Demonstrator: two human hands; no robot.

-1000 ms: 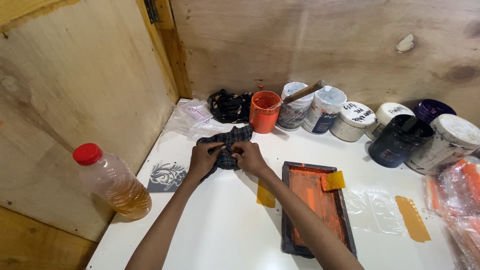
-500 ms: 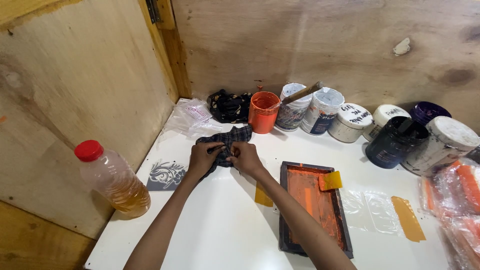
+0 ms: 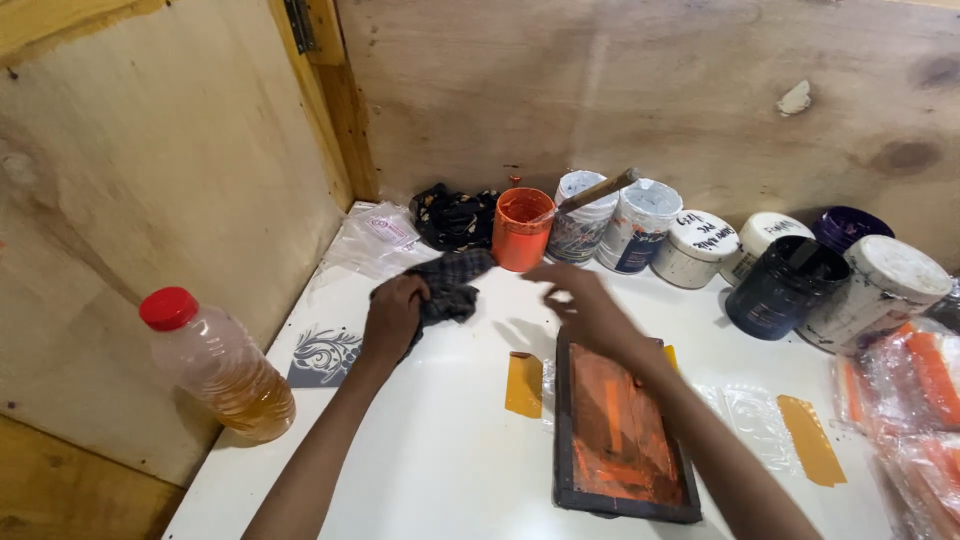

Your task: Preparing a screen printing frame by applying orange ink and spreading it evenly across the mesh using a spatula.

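Head view, looking down on a white worktop [image 3: 440, 460] set in a plywood corner. Near the centre, toward 11 o'clock, the left hand [image 3: 392, 317] presses on a dark checked cloth [image 3: 450, 282], its fingers clenched around the cloth's near edge. At centre, the right hand [image 3: 585, 305] hovers blurred above the worktop with fingers released and spread, holding nothing, just above the far end of a black-framed printing screen [image 3: 620, 435] smeared with orange ink, which lies toward 5 o'clock. At 12 o'clock from the cloth stands an open orange tub [image 3: 522, 228] coated with orange ink inside. A row of tubs runs from there toward 3 o'clock: a white tub [image 3: 583, 215] with a wooden stick [image 3: 600, 190] resting in it, more white lidded tubs [image 3: 697, 247], and an open dark tub [image 3: 785, 287] holding dark ink. At 9 o'clock stands a clear plastic bottle [image 3: 220, 370] with a red cap, partly filled with amber liquid. A second dark cloth [image 3: 455, 215] lies in the far corner.
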